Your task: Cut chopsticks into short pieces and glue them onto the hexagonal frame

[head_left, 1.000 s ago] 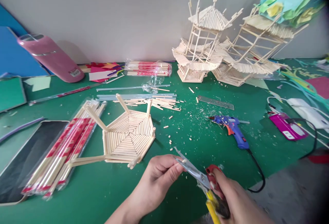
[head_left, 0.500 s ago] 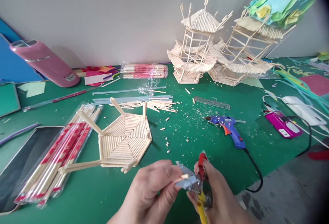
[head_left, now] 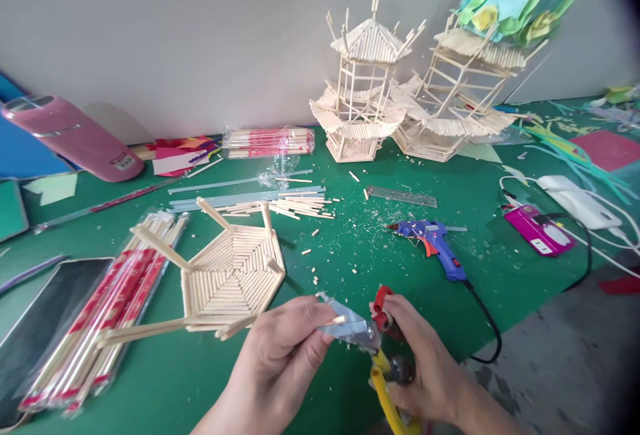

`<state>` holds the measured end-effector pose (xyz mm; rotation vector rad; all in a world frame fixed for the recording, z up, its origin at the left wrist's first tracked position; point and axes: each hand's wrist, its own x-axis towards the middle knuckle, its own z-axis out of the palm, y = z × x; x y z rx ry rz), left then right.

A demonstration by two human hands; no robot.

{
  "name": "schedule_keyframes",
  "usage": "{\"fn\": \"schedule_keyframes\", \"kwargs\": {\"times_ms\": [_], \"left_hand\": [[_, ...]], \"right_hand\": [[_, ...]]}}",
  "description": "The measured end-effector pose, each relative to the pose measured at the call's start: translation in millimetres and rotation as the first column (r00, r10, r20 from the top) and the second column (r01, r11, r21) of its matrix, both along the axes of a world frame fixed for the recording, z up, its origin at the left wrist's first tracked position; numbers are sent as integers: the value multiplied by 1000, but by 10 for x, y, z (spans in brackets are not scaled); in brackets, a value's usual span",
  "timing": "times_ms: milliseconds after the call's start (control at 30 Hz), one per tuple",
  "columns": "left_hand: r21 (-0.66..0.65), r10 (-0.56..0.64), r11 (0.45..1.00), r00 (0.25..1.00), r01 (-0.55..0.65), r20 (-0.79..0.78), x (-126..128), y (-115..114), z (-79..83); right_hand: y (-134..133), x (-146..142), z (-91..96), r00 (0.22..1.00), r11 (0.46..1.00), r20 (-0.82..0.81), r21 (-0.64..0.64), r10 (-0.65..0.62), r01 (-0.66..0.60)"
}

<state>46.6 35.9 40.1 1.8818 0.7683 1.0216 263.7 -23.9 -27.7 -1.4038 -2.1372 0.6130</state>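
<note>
My right hand (head_left: 425, 362) grips scissors (head_left: 367, 338) with one red and one yellow handle, the blades pointing left. My left hand (head_left: 285, 355) pinches a short piece of wooden stick (head_left: 340, 320) held at the blades. Just left of my hands a hexagonal panel of glued sticks (head_left: 233, 275) lies on the green table (head_left: 350, 242), with long sticks poking out from its corners.
Packs of wrapped chopsticks (head_left: 105, 315) lie left, loose sticks (head_left: 285, 205) behind the panel. A blue glue gun (head_left: 433, 248) with its black cord lies right, near a pink device (head_left: 537, 238). Two stick pagoda models (head_left: 365, 88) stand at the back. A pink bottle (head_left: 75, 135) lies far left.
The scissors turned from pointing up-left to lying across, their blades around the stick piece in my left fingers. The view shifted, so the table contents slid left.
</note>
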Motion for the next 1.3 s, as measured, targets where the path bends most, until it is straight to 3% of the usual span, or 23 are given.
{"fn": "schedule_keyframes", "kwargs": {"times_ms": [100,233,333,433,600,900,1033,1167,1300], "left_hand": [[-32,-20,999,1000,20,6,6,23,-16],[-63,-22,998,1000,23,13,14,34,-45],[-60,-2,998,1000,3,11,15,35,-55],[-51,6,999,1000,-6,11,17,39,-53],[-67,9,998,1000,-8,16,30,43,-35],[-102,40,994,999,-36,31,44,48,-58],[-190,69,980,997,-61,37,25,57,-119],[-265,109,960,992,-90,57,-19,90,-133],[-246,108,965,994,-97,32,-29,112,-64]], "right_hand": [[-6,16,-87,997,993,26,89,-77,74],[-6,41,-41,982,982,118,134,-149,133],[-21,39,35,975,984,138,73,-174,165],[-54,-9,69,979,980,51,13,-200,199],[-56,-107,1,982,977,-32,-115,-185,180],[3,-119,-52,979,969,-19,-146,-202,197],[3,-175,-54,969,953,-48,-201,-242,227],[17,-303,-39,952,948,-161,-225,-262,223],[4,-367,-63,899,927,-288,-279,-330,251]]}}
